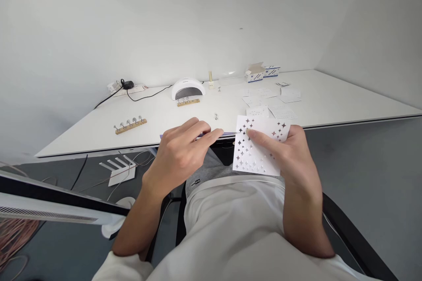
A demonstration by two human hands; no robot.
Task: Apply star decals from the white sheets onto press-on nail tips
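Observation:
My right hand (290,151) grips a white sticker sheet (252,164) with its thumb on the front face. Silver four-pointed stars cover much of the sheet. My left hand (184,151) is closed around thin metal tweezers (230,133), whose pointed tip reaches the sheet's left part near my right thumb. Most of the tweezers' body is hidden by my fingers. Both hands are over my lap at the table's front edge. On the table just beyond them stands a small metal nail tip holder (216,116).
On the white table (158,116) are two wooden strips with metal stands (131,124) (188,102), a white nail lamp (188,89), a small bottle (211,80), more sticker sheets (257,110) and small boxes (255,73). A router (121,173) sits below left.

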